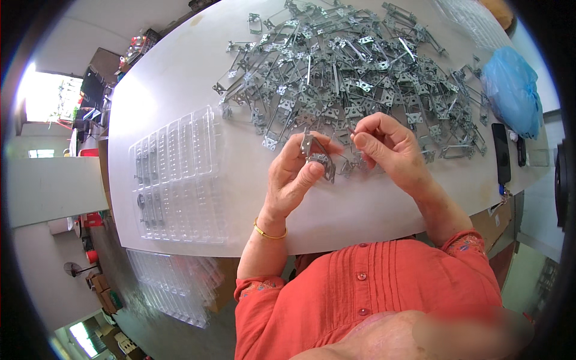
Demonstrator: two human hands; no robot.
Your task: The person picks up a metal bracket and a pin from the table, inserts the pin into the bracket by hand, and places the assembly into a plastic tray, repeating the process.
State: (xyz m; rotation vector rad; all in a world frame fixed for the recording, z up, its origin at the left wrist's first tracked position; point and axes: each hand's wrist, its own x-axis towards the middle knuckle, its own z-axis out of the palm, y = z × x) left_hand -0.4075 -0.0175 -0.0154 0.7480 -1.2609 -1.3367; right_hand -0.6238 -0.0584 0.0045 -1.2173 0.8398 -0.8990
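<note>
Left hand (pixel 297 174) pinches a small metal bracket (pixel 318 157) at frame centre; right hand (pixel 390 147) fingertips nip its upper end. Looks light, stiff, with sharp stamped edges, so grip the flat faces. Bracket pile (pixel 348 66) above, clear tray (pixel 177 174) left.

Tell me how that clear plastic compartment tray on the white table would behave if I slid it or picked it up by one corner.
The clear plastic compartment tray looks thin and moulded, so it would probably flex if lifted by a corner. It seems light and likely slides easily on the smooth white table. A few small metal parts sit in its left compartments and could shift or spill if it tilts.
</note>
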